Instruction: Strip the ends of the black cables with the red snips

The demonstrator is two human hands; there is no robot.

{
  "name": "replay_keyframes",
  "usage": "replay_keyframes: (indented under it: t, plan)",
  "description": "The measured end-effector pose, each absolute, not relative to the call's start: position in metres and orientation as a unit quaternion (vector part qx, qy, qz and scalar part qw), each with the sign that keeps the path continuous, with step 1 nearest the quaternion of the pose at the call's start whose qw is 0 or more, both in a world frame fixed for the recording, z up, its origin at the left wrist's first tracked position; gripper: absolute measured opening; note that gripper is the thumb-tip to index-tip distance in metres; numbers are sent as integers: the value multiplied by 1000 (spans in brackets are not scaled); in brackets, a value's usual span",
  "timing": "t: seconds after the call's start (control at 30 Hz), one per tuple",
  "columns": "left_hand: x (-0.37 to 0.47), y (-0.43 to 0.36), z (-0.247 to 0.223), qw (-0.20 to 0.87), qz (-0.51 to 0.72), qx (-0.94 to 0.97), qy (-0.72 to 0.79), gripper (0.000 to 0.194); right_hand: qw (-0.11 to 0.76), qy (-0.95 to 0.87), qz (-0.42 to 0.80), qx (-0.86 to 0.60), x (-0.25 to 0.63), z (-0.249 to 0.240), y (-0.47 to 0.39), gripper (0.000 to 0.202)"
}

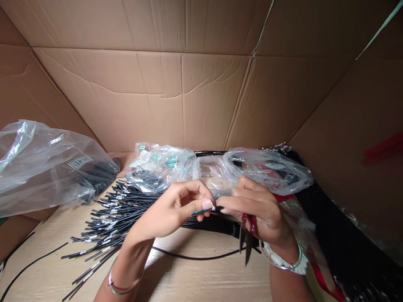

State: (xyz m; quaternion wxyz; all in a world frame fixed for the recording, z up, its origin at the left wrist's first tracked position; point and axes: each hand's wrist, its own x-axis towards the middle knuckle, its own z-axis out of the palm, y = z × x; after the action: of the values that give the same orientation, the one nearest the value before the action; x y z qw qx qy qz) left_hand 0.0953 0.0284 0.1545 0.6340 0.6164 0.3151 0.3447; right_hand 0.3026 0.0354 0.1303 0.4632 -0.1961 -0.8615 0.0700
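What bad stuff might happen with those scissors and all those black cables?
The scissors hang from the right hand, blades apart and points down, so they might nick someone or scratch the curved black cable below. The thin blue piece at the left hand is small and might slip loose. The pile of black cables has overlapping ends, so some might tangle.

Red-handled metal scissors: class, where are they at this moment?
In the head view, the red-handled metal scissors hang blades-down at the person's right hand, right of centre, to the left of the white bracelet on that wrist.
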Motion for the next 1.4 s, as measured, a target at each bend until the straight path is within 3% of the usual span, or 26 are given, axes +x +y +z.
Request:
replay_keyframes:
  t: [0.27,0.47,0.6,0.77,0.9,1.13,1.4]
  plan:
    - [107,39,143,779,364,438,263,24,495,-830,30,-256,302,128,39,12]
    - [108,38,145,804,352,407,251,26,490,-832,-21,-259,302,126,38,11]
    - [111,37,145,771,382,432,269,29,486,-824,-73,-281,300,126,37,15]
    - [121,30,140,633,487,505,329,29,493,-811,-99,-300,293,124,39,16]
    - [129,27,134,558,547,508,363,28,522,-792,-36,-313,288,120,41,14]
    - [115,37,141,654,488,477,327,25,530,-771,188,-299,282,115,46,11]
    - [105,35,146,595,481,541,349,17,530,-788,170,-264,282,116,50,10]
